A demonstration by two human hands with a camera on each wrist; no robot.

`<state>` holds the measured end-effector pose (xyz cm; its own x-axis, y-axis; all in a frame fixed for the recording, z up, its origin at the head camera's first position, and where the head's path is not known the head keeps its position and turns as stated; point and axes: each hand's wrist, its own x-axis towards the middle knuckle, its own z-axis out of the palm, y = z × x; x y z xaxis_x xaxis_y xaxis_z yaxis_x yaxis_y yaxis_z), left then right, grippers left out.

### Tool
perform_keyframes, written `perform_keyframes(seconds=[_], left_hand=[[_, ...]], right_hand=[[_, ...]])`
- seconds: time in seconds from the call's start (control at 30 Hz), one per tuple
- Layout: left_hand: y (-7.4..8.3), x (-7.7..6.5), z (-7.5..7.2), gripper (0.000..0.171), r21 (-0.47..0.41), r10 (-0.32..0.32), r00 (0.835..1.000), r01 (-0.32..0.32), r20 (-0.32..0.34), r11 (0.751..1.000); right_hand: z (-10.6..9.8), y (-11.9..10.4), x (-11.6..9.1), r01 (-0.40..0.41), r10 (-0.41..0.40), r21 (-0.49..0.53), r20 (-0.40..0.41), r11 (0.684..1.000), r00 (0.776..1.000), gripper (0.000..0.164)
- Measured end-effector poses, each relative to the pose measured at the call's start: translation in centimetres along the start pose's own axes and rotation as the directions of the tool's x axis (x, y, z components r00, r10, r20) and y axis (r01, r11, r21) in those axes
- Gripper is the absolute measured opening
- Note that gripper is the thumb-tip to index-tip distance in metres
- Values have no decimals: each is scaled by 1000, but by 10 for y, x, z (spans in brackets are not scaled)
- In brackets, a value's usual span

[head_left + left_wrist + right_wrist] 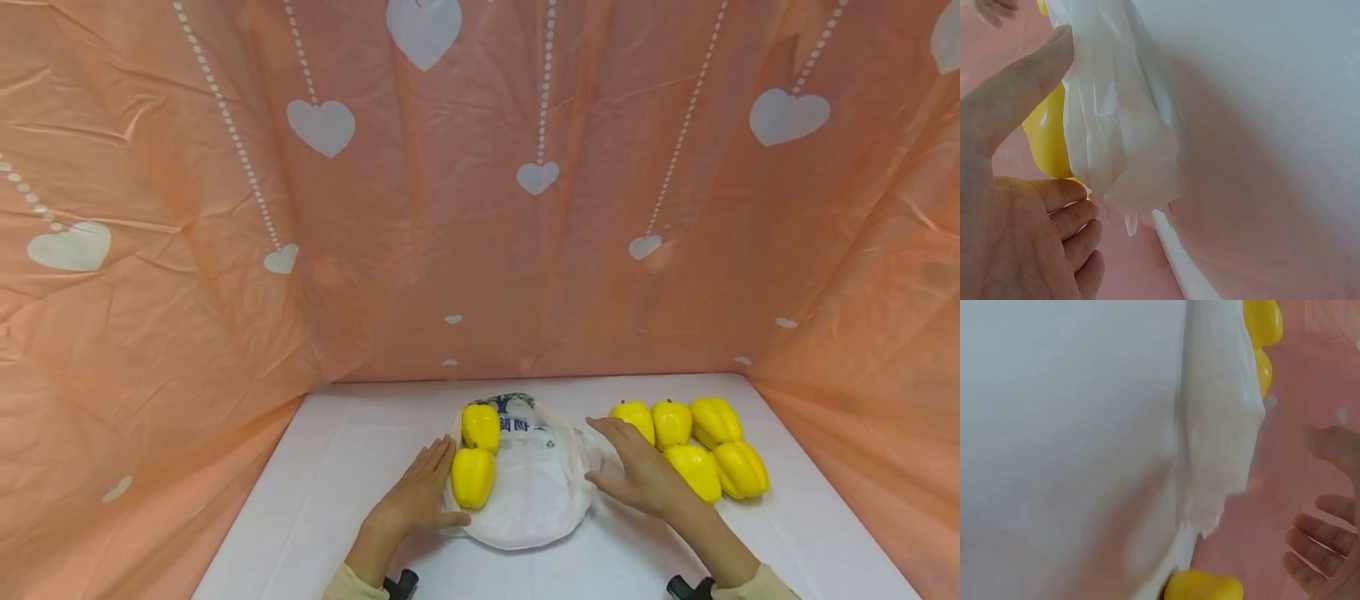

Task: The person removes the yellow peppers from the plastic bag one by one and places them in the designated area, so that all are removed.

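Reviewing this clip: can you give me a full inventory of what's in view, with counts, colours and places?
bell peppers on the bag: two, yellow, along its left part
bell peppers in the right group: five visible, yellow, on the tabletop right of the bag
plastic bag: one, white with dark and green print, mid-tabletop
tabletop: one, white, beneath everything
backdrop sheet: one continuous surround as seen, orange-pink with white hearts and dotted lines, behind and at both sides
wrist devices: two, black, one per wrist
sleeves: two, pale yellow, bottom edge
left hand: one, bare, at the bag's left edge
right hand: one, bare, by the bag's right edge
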<state>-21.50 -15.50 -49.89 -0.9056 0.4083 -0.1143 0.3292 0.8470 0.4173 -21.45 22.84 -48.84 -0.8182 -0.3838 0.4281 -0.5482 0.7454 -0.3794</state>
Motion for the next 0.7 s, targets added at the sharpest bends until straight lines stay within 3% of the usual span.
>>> perform_keyframes(seconds=[0.47,0.7], left_hand=[[0,0,-1,122,6,-2,1000,2,-3,1000],[-1,0,0,122,-4,3,1000,-3,-2,1000]], right_hand=[[33,-33,19,42,-43,49,26,998,999,78],[48,-47,28,111,-113,80,20,991,993,78]])
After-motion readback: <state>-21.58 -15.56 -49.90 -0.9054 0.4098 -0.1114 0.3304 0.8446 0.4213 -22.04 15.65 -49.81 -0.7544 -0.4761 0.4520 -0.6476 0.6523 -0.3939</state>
